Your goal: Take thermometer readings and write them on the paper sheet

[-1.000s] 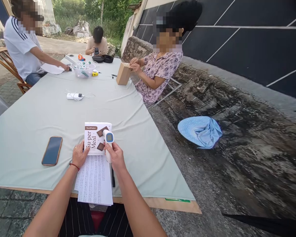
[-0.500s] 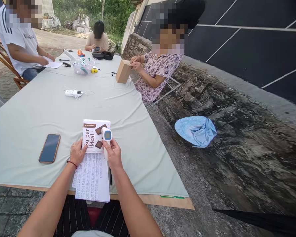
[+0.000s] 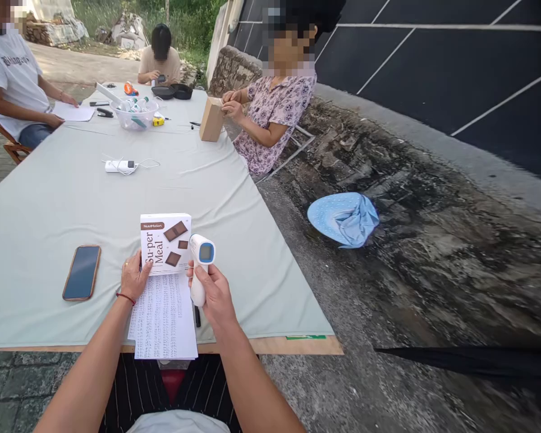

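Note:
My left hand (image 3: pixel 136 275) grips the lower left corner of a white "Su-per Meal" box (image 3: pixel 155 245), its thumb across the printed front. Brown squares are pictured on that box. In my right hand (image 3: pixel 214 294) is a white infrared thermometer (image 3: pixel 199 288), its blue-rimmed screen (image 3: pixel 206 252) turned up toward me. The thermometer is just to the right of the box. Printed sheets (image 3: pixel 166 325) covered with columns of figures lie below the box and stick out over the table's near edge. A black pen (image 3: pixel 197 316) lies partly hidden beside the sheets.
A phone (image 3: pixel 82 272) lies left on the cloth-covered table (image 3: pixel 72 204). Farther off are a white device with a cord (image 3: pixel 119 166) and a plastic basket (image 3: pixel 135 120) of bottles. Three people sit around; one handles a cardboard box (image 3: pixel 211 120). A blue hat (image 3: pixel 342 219) lies to the right.
My right hand has drawn the thermometer off the front of the box, to its right, showing more of the pictured squares. The left hand keeps its grip. The whole view has shifted slightly.

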Demonstrator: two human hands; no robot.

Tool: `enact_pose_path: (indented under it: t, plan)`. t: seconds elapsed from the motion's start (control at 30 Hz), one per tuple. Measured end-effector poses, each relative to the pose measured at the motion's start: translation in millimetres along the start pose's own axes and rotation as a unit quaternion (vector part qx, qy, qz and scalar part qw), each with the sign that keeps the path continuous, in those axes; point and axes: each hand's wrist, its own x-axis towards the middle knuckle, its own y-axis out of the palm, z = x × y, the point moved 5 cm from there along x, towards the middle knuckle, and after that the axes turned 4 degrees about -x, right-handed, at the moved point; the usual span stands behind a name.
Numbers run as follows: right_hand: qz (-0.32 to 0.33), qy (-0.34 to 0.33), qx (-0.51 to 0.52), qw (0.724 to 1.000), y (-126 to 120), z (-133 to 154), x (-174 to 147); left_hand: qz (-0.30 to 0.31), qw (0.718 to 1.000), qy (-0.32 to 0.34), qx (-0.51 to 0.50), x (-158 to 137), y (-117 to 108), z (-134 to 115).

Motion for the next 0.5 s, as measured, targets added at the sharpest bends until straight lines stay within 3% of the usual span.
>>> enact_pose_path:
  t: [0.23,0.5]
  plan:
    - [0.0,-0.003,0.029,1.0,-23.0,11.7,-38.9,-0.016,1.0,0.025,0.001,7.0,-10.3,-8.5]
    - [0.027,-0.016,0.011,0.999,-25.6,15.0,-49.3,-0.019,1.0,0.018,0.008,11.2,-13.0,-3.4]
